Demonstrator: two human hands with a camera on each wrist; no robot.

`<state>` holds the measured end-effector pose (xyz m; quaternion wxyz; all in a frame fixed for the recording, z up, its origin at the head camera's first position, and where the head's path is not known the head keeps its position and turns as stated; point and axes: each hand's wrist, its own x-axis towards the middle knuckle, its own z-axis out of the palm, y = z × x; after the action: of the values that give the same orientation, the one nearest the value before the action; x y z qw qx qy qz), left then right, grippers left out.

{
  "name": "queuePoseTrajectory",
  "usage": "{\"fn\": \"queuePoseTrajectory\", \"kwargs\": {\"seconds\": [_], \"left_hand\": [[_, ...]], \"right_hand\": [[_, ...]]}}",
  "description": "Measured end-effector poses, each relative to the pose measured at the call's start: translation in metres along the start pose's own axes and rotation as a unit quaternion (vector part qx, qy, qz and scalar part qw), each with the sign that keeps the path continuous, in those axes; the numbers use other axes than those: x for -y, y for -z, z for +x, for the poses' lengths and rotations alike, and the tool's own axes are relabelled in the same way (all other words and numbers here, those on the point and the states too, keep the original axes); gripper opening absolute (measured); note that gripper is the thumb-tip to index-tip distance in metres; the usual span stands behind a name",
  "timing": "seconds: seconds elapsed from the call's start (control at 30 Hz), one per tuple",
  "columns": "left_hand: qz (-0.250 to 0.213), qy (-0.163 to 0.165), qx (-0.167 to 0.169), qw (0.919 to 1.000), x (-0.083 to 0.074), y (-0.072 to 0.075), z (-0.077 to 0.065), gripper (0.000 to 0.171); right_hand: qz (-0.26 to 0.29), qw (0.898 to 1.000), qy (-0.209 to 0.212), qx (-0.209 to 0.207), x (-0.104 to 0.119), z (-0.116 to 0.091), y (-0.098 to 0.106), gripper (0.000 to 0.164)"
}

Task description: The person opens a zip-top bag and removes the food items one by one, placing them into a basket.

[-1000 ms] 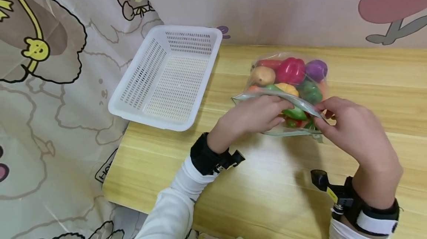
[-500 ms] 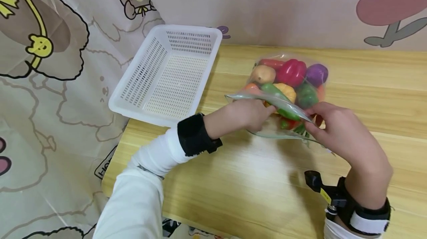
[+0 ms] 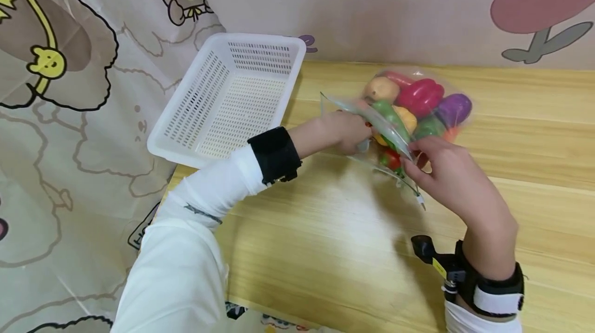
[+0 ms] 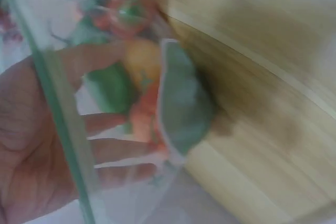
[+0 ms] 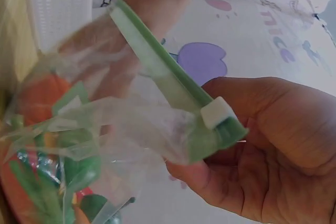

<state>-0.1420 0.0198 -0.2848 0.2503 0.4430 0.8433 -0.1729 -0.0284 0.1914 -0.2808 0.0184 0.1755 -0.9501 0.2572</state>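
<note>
A clear zip bag [image 3: 383, 124] full of vegetables lies on the table in the head view, its mouth toward the person. My left hand [image 3: 346, 131] reaches into that mouth. In the left wrist view its fingers [image 4: 123, 150] extend straight behind the plastic, beside an orange-red piece [image 4: 144, 116] and a green one [image 4: 110, 87]. My right hand [image 3: 448, 173] pinches the bag's edge at the green zip strip, by the white slider [image 5: 218, 113]. Through the plastic show a magenta bell pepper [image 3: 420, 98], a purple round vegetable [image 3: 454, 110], a potato [image 3: 382, 89] and a long green pepper [image 3: 390, 119].
A white perforated basket [image 3: 232, 111] with nothing in it stands left of the bag, partly behind my left sleeve [image 3: 200, 209]. The wooden table [image 3: 325, 250] ends at a patterned cloth [image 3: 74, 168] on the left, and a printed backdrop [image 3: 395, 13] rises behind.
My left hand has moved left and deeper into the bag's mouth, its forearm swinging toward the basket. My right hand has shifted left with the bag's edge, and the bag has turned and tilted.
</note>
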Motion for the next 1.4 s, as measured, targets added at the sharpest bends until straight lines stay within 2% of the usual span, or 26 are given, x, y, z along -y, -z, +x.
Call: {"fn": "queuePoseTrajectory", "kwargs": {"seconds": [0.2,0.33,0.43,0.53,0.73,0.83,0.93,1.07,1.2,1.3,1.4], "left_hand": [[0.074,-0.040,-0.030,0.9960,0.006,0.001,0.012,0.060],[0.149,-0.052,-0.066,0.9852,0.005,0.003,0.017,0.072],[0.175,-0.050,-0.093,0.9790,0.005,0.003,0.020,0.077],[0.172,-0.048,-0.117,0.9769,0.005,0.003,0.025,0.077],[0.155,-0.049,-0.112,0.9804,-0.001,0.004,0.034,0.068],[0.164,-0.043,-0.133,0.9765,-0.005,0.002,0.036,0.060],[0.191,-0.042,-0.152,0.9689,-0.008,0.002,0.036,0.042],[0.203,-0.058,-0.172,0.9623,-0.008,0.004,0.030,0.038],[0.159,-0.079,-0.166,0.9699,-0.007,0.007,0.020,0.040],[0.126,-0.101,-0.155,0.9746,-0.006,0.009,0.013,0.050],[0.099,-0.128,-0.146,0.9759,-0.005,0.009,0.009,0.054]], "right_hand": [[0.008,1.000,-0.002,0.005,-0.001,0.004,-0.003,0.013],[0.009,1.000,0.000,0.010,-0.002,0.006,-0.004,0.011],[0.011,1.000,0.001,0.014,-0.003,0.007,-0.005,0.010],[0.013,1.000,0.002,0.018,-0.003,0.008,-0.005,0.009],[0.013,1.000,0.007,0.014,-0.006,0.008,-0.004,0.009],[0.012,1.000,0.009,0.007,-0.007,0.008,-0.003,0.010],[0.016,1.000,0.009,0.006,-0.008,0.008,-0.003,0.010],[0.023,1.000,0.004,0.019,-0.010,0.008,-0.002,0.008],[0.026,0.999,0.001,0.021,-0.012,0.007,-0.001,0.006],[0.027,1.000,0.002,0.015,-0.013,0.006,-0.001,0.005],[0.026,1.000,-0.003,0.012,-0.014,0.005,-0.001,0.007]]}}
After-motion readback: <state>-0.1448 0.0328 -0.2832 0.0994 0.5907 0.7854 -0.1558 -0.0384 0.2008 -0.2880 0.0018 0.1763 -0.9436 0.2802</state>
